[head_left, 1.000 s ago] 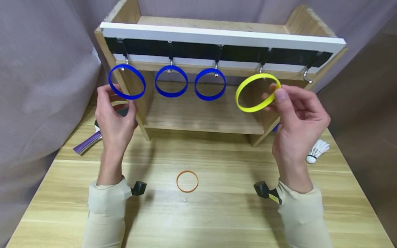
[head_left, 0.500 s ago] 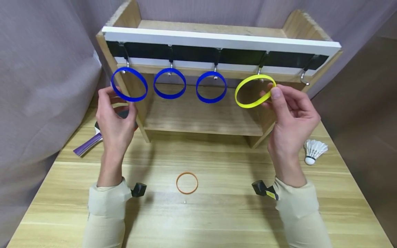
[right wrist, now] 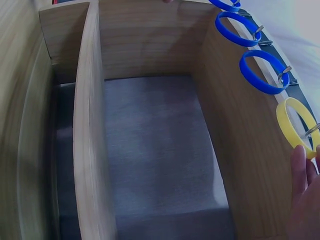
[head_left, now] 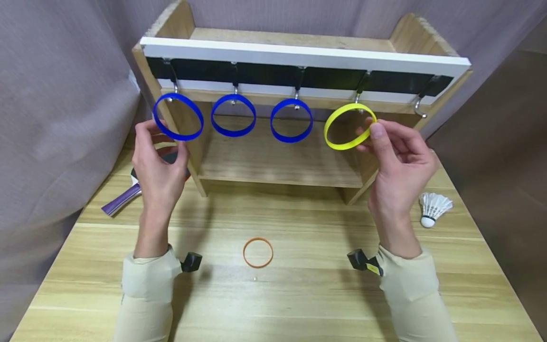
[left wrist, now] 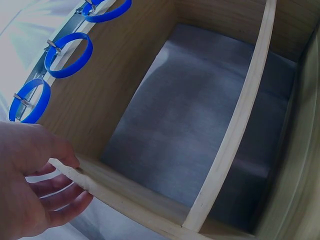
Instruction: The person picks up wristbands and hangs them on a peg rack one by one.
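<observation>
My right hand (head_left: 401, 164) pinches a yellow wristband (head_left: 342, 147) between thumb and fingers at its right side. The band is at the fourth hook from the left; in the right wrist view the hook's tip shows inside the yellow wristband (right wrist: 285, 125). My left hand (head_left: 157, 166) holds the front edge of the wooden shelf's left side panel (left wrist: 117, 199), thumb on the inner face, fingers around the outside. Three blue wristbands (head_left: 234, 134) hang from the first three hooks, the leftmost overlapping my left fingers in the head view. The fifth hook (head_left: 420, 113) is bare.
An orange band (head_left: 258, 266) lies on the table in front of the shelf. To the right is a white shuttlecock (head_left: 435, 207); on the left a table tennis bat (head_left: 122, 199) sits partly behind my left hand. Grey curtains (head_left: 51, 95) hang behind and beside the shelf.
My right hand has shifted slightly left with the yellow wristband, mostly in the first half second. The left hand keeps its hold on the side panel.
</observation>
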`<move>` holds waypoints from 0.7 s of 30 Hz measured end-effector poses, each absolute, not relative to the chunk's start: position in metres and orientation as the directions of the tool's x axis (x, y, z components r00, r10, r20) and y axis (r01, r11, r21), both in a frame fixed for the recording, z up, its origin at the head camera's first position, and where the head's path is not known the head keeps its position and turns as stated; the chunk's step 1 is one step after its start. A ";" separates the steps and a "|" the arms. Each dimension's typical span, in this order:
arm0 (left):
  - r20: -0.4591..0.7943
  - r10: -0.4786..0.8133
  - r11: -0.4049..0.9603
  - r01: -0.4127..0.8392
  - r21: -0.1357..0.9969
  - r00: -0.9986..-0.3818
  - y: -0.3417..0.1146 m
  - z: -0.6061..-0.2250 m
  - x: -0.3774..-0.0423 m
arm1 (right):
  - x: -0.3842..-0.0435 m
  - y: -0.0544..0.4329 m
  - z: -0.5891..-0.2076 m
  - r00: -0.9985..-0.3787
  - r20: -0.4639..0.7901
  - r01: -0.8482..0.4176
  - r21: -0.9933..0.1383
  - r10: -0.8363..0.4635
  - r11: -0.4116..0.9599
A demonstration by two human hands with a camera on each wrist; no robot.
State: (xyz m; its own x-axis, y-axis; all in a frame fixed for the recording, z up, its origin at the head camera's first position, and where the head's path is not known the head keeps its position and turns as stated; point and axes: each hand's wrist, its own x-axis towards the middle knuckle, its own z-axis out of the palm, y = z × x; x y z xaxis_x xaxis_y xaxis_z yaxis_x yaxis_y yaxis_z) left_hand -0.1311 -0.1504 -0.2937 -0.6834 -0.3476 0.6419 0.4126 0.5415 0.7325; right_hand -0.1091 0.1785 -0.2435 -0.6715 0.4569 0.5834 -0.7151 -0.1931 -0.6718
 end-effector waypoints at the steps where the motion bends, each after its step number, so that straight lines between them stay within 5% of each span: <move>1: 0.642 -0.348 0.540 0.413 0.733 -0.683 -0.150 -0.293 -0.131 | -0.109 0.179 -0.244 -0.675 0.581 -0.712 -0.675 0.454 -0.194; 15: 0.651 -0.336 0.547 0.422 0.723 -0.681 -0.147 -0.289 -0.127 | -0.113 0.197 -0.280 -0.695 0.544 -0.681 -0.707 0.469 -0.190; 21: 0.644 -0.345 0.548 0.409 0.729 -0.683 -0.148 -0.289 -0.127 | -0.102 0.190 -0.320 -0.877 0.429 -0.463 -0.875 0.214 -0.143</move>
State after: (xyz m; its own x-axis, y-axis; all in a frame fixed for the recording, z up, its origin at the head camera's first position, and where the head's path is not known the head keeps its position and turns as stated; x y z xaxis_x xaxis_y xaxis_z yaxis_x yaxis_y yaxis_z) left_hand -0.1268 -0.1480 -0.2894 -0.6830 -0.3455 0.6435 0.4095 0.5485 0.7290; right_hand -0.1022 0.1899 -0.3203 -0.8773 0.2143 0.4294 -0.4631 -0.1430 -0.8747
